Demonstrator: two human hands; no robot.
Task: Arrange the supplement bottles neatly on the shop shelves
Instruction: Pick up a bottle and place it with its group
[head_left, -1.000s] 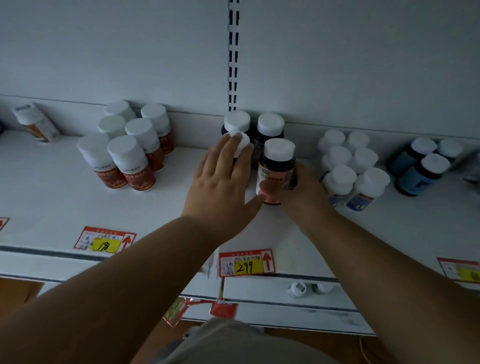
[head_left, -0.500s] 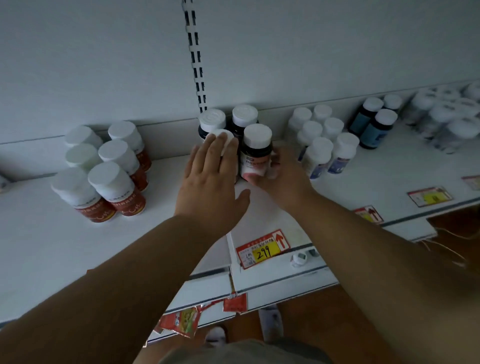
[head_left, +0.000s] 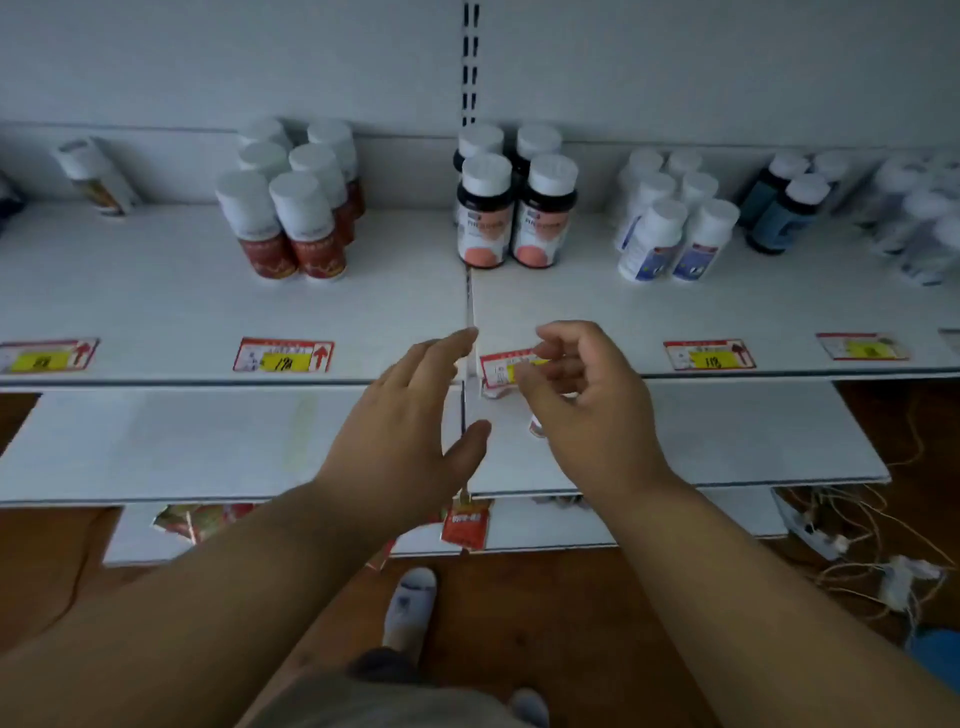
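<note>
Just beyond both hands, four dark bottles with white ribbed caps and pink labels stand upright in a tidy square block on the shelf; that group looks finished. The left hand is spread and empty, and the right hand hangs loosely curled, holding nothing. Far beyond the left hand, one white bottle leans against the back wall and looks left to straighten.
</note>
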